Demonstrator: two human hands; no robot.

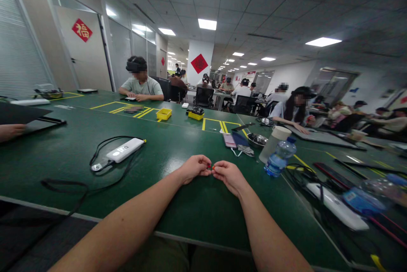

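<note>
Worktop (206, 215): green, yellow tape lines (144, 112) toward the far edge;
Left hand (195, 169): fingers pinched on a tiny red piece (209, 165); too small to say what it is;
Right hand (229, 175): same pinch, tiny orange piece (213, 168); fingertips nearly meet the other hand's, can't tell if touching;
Pieces: both in the fingertips, in from the near edge;
Left of hands: white corded unit (125, 150);
Right of hands: water bottle (280, 157) just beside a pale tumbler (274, 142)
</note>
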